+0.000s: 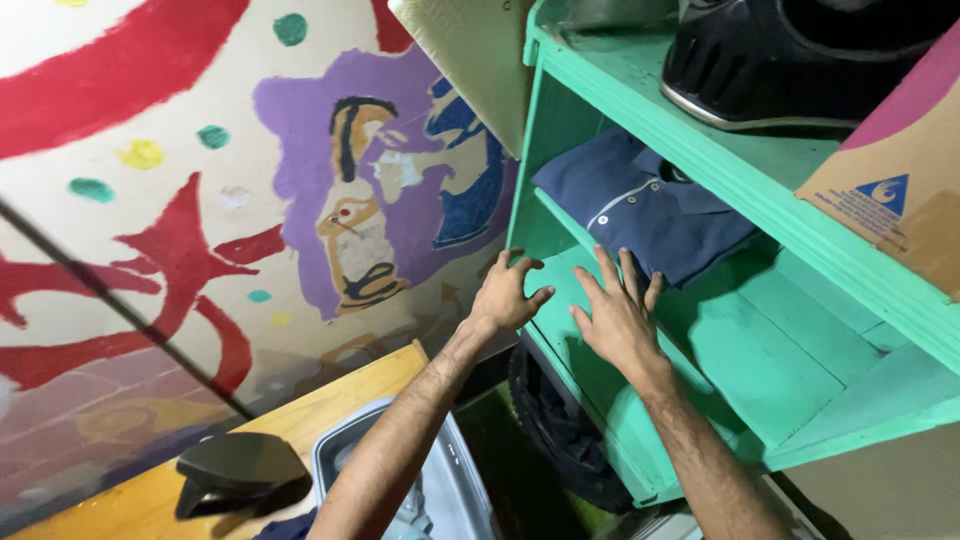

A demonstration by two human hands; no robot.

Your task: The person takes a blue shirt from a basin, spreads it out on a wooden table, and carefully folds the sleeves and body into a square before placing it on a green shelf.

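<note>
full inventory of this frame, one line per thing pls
shirt: 1, navy polo, folded, on the middle shelf, towards its back left
shelf unit: 1, green, right half of the view
helmet: 1, black, on the top shelf
box: 1, brown cardboard with a pink top, top shelf, right edge
mural wall: 1, cream with red, purple and blue paint, left
table: 1, wooden, lower left
black object: 1, on the table; kind unclear
dark bundle: 1, black, below the shelf
left hand: 1, fingers curled, empty, at the shelf's front edge
right hand: 1, fingers spread, empty, fingertips by the shirt
</note>
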